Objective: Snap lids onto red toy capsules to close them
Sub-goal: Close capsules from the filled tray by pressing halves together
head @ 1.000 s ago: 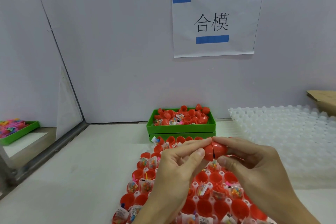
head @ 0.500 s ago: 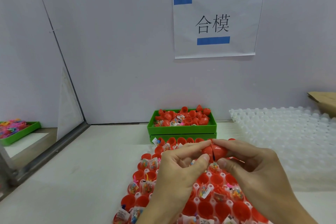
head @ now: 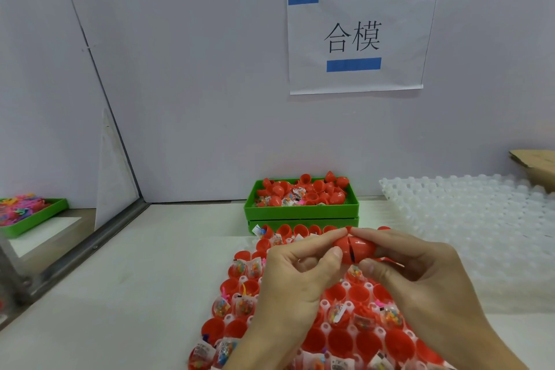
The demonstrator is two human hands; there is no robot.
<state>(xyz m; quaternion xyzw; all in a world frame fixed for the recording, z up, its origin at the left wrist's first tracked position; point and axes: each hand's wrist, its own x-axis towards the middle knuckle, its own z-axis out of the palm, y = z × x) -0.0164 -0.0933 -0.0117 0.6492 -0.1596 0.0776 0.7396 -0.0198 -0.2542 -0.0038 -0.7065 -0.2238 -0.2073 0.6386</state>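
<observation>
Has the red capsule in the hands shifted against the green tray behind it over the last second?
No clear shift: the capsule sits just below the green tray, pinched by the left hand and right hand.

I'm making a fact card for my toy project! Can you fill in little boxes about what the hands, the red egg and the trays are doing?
left hand: pinches the lid end of the egg
right hand: pinches the other end
egg: red, held above the tray, dark gap still showing at the seam
tray: white, holds open red halves, some with toy packets
green bin: behind the tray, piled with red halves
wall sign: paper with blue tape
</observation>
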